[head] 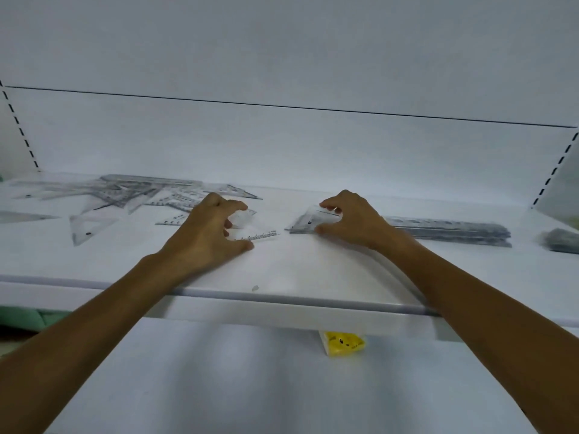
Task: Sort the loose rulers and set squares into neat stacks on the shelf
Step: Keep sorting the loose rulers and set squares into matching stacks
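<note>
Two hands work on the white shelf (282, 270). The left hand (206, 230) clamps one clear set square (250, 228) by its edges; the right hand (351, 220) pinches a small stack of set squares (305, 223). One loose pile (134, 192) lies far left, one ruler stack (448, 231) right. White panels back the shelf; a yellow item (343, 342) sits below.

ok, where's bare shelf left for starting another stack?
Bare: the front strip of the shelf between the forearms, and the back right behind the ruler stack. Crowded: back left, under the loose pile. The left hand and right hand each cover a set square mid-shelf.
</note>
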### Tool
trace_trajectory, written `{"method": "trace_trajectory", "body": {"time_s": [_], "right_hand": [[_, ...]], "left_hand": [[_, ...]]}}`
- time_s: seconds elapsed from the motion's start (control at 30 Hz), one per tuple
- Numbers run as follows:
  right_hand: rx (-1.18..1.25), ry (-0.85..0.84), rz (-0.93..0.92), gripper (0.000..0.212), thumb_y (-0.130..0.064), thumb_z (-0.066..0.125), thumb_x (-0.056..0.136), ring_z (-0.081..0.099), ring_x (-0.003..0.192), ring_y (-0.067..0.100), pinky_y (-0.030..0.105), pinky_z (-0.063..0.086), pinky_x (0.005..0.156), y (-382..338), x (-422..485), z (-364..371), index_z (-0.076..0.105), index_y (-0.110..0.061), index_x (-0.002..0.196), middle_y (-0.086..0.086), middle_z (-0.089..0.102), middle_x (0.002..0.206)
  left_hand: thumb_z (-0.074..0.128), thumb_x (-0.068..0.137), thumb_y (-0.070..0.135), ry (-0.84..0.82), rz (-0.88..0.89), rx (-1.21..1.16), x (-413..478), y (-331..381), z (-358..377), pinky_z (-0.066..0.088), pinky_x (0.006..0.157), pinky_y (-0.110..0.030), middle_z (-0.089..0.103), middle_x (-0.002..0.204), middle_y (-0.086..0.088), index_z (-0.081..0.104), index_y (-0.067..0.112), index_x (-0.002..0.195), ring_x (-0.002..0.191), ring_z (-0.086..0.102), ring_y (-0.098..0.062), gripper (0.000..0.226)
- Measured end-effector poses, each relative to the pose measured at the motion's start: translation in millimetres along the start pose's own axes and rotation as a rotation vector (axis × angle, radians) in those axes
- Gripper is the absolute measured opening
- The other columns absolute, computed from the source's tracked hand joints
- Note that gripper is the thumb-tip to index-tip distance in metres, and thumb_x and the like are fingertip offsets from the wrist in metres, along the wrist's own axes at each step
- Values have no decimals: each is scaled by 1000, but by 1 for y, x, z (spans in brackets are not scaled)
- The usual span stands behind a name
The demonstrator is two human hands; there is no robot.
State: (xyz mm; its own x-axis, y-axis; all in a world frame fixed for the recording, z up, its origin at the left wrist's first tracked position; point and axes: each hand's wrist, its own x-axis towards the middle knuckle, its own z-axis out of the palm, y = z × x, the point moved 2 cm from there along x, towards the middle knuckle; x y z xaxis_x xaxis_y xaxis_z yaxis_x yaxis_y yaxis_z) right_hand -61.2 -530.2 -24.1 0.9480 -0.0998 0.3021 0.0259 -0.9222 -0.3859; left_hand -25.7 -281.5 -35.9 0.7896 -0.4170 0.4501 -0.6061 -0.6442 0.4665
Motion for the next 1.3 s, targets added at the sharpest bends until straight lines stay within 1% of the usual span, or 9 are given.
{"method": "trace_trajectory", "body": {"time_s": [0.07, 0.17, 0.33, 0.47, 0.6, 0.77, 1.0, 1.2, 1.3], "right_hand": [[-15, -34, -7, 43, -38, 69, 72, 55, 103, 22, 39, 44, 92, 3, 0, 2, 63, -14, 108, 3, 58, 102], [26, -26, -4, 50, -37, 67, 75, 52, 109, 19, 40, 41, 97, 6, -1, 6, 58, -19, 120, 0, 56, 114], [31, -14, -46, 53, -37, 65, 80, 45, 120, 18, 37, 36, 103, 5, -4, 9, 50, -18, 128, 1, 51, 127], [80, 97, -98, 43, -30, 64, 84, 47, 116, 18, 34, 39, 98, 5, -16, -7, 54, -16, 123, 3, 54, 123], [103, 225, -100, 34, -20, 62, 85, 52, 107, 17, 33, 42, 91, 22, -40, -35, 57, -12, 118, 3, 59, 115], [99, 327, 29, 31, -14, 61, 84, 58, 93, 17, 27, 45, 83, 68, -84, -78, 59, -11, 115, 3, 64, 106], [-39, 416, 338, 35, -17, 62, 84, 55, 89, 13, 28, 46, 85, 145, -161, -139, 56, -12, 118, 3, 62, 108], [-115, 497, 607, 37, -18, 62, 84, 54, 89, 13, 30, 46, 85, 192, -230, -165, 56, -15, 121, 3, 61, 110], [-160, 515, 669, 36, -19, 59, 86, 52, 90, 11, 26, 43, 81, 205, -258, -168, 55, -15, 121, 3, 61, 111]], "left_hand": [[76, 69, 35, -10, 6, 19, -2, 2, 1, 40, 74, -19, 45, 108, 5, 53, 27, 124, 79, 50, 4, 60], [75, 70, 37, -17, 16, 36, -4, 5, 3, 40, 78, -23, 46, 105, 7, 52, 28, 126, 81, 50, -2, 61], [76, 68, 42, 18, 27, 49, -7, 10, 3, 36, 67, -16, 47, 106, 11, 48, 24, 127, 78, 48, 7, 67], [76, 65, 45, 32, 84, 54, 2, 22, 1, 33, 62, -5, 52, 105, 6, 54, 18, 123, 74, 48, 8, 68], [73, 65, 52, 33, 143, 8, 12, 60, 13, 36, 65, -14, 51, 103, 11, 55, 19, 124, 75, 50, 6, 70], [73, 65, 52, -62, 241, -47, 18, 127, 56, 43, 78, -27, 49, 102, 16, 56, 24, 123, 83, 54, -5, 67], [73, 69, 48, -235, 433, -129, 32, 224, 119, 46, 90, -36, 55, 121, 4, 51, 22, 127, 94, 55, -13, 67], [72, 69, 50, -350, 595, -179, 42, 285, 161, 45, 88, -34, 57, 115, 5, 54, 25, 122, 91, 54, -12, 61], [71, 69, 53, -408, 639, -198, 40, 308, 180, 46, 89, -34, 58, 116, 5, 55, 25, 121, 89, 54, -11, 62]]}}
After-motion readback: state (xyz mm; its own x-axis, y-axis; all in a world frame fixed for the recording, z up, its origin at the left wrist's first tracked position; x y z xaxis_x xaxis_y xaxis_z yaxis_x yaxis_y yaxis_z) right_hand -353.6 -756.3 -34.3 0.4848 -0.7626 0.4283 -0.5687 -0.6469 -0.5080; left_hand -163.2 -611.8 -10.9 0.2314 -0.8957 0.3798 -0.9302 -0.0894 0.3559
